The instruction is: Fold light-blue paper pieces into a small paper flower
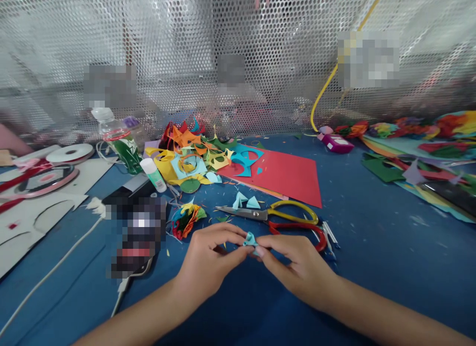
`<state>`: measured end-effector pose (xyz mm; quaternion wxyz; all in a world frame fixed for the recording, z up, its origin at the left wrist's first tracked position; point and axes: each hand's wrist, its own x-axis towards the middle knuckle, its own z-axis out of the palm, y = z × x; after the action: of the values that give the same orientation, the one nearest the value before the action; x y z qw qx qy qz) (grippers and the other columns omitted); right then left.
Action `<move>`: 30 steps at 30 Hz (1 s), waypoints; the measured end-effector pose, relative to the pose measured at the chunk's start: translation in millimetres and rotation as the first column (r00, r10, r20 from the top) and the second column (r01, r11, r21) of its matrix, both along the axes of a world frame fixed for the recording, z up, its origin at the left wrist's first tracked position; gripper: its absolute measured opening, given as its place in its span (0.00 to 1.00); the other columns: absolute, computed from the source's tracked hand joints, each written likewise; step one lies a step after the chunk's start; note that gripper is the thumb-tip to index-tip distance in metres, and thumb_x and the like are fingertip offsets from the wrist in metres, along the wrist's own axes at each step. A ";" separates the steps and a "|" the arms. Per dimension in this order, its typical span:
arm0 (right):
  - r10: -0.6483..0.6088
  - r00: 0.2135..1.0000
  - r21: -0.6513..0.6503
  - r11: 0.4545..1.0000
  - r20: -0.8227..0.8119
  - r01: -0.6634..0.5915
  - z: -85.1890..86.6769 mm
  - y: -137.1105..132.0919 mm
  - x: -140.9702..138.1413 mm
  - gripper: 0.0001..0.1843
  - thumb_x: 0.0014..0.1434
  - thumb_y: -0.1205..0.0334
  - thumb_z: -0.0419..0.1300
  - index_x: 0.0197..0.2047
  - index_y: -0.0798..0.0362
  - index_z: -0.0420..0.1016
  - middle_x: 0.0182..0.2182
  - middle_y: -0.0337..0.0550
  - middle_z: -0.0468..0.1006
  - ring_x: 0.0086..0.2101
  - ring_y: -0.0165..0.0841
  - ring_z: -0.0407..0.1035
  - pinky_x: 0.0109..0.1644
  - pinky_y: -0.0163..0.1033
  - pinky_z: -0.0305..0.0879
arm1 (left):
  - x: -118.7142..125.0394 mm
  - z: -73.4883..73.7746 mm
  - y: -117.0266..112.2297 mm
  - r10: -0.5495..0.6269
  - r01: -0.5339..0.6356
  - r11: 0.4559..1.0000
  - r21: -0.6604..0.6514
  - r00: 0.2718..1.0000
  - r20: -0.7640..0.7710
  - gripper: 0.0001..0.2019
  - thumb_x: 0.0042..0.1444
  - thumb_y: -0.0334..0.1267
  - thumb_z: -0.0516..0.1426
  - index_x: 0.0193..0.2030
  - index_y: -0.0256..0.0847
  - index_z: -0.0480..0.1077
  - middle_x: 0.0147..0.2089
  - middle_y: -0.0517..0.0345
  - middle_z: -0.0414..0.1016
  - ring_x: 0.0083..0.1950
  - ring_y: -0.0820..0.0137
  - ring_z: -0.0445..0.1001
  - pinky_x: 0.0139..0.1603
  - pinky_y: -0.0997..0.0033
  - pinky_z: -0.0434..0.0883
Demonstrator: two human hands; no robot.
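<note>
A small light-blue folded paper piece (pixel 250 239) is pinched between the fingertips of my left hand (pixel 213 254) and my right hand (pixel 299 264), just above the blue table. Both hands are closed on it, and the fingers cover part of it. Right behind them lie scissors (pixel 256 214) with one yellow and one red handle, blades pointing left. Two light-blue folded paper pieces (pixel 240 201) rest against the blades. Left of the scissors sits a multicoloured paper flower (pixel 187 220).
Cut paper scraps (pixel 188 150) are heaped behind, beside red paper sheets (pixel 290 177). A glue stick (pixel 153 175), a green-labelled bottle (pixel 124 145) and a cabled phone (pixel 139 237) stand or lie left. Paper flowers (pixel 394 128) line the back right. Perforated metal (pixel 178 48) closes the far side.
</note>
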<state>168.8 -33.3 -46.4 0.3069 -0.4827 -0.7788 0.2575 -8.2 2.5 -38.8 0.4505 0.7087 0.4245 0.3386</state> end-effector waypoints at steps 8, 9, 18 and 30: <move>0.086 0.995 0.044 0.995 0.047 -0.088 -2.5 -2.0 -0.5 0.11 0.60 0.66 0.47 0.32 0.54 0.70 0.25 0.39 0.73 0.25 0.27 0.67 0.28 0.32 0.59 | -1.6 -1.7 1.3 -0.097 0.101 0.987 0.124 0.995 -0.038 0.05 0.45 0.33 0.62 0.24 0.37 0.71 0.30 0.56 0.74 0.30 0.74 0.71 0.27 0.79 0.66; 0.092 0.994 0.048 0.994 0.055 -0.095 -2.4 -2.2 -0.6 0.11 0.60 0.66 0.47 0.32 0.54 0.69 0.24 0.39 0.73 0.24 0.27 0.66 0.28 0.32 0.59 | -1.9 -2.1 1.4 -0.109 0.114 0.984 0.134 0.993 -0.041 0.05 0.45 0.32 0.62 0.23 0.37 0.70 0.30 0.57 0.73 0.31 0.74 0.71 0.30 0.77 0.67; 0.034 0.999 0.120 0.992 -0.041 -0.029 -8.1 3.9 4.7 0.17 0.53 0.60 0.60 0.47 0.51 0.65 0.35 0.42 0.74 0.33 0.31 0.70 0.36 0.35 0.68 | 0.1 1.8 6.7 -0.008 0.060 0.936 -0.347 0.988 0.152 0.16 0.41 0.39 0.65 0.28 0.39 0.60 0.24 0.64 0.66 0.25 0.75 0.66 0.18 0.80 0.67; 0.045 0.996 -0.050 0.997 -0.081 -0.050 -6.2 13.2 8.5 0.12 0.61 0.59 0.52 0.28 0.52 0.71 0.27 0.38 0.73 0.29 0.28 0.68 0.33 0.32 0.63 | -7.7 9.5 14.3 -0.191 0.180 0.978 -0.104 0.975 -0.110 0.10 0.51 0.43 0.57 0.29 0.39 0.73 0.32 0.57 0.72 0.33 0.73 0.69 0.27 0.79 0.64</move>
<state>177.3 -20.1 -52.6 0.3186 -0.4613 -0.7703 0.3040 -15.9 16.8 -29.3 0.4864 0.7425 0.3980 0.2318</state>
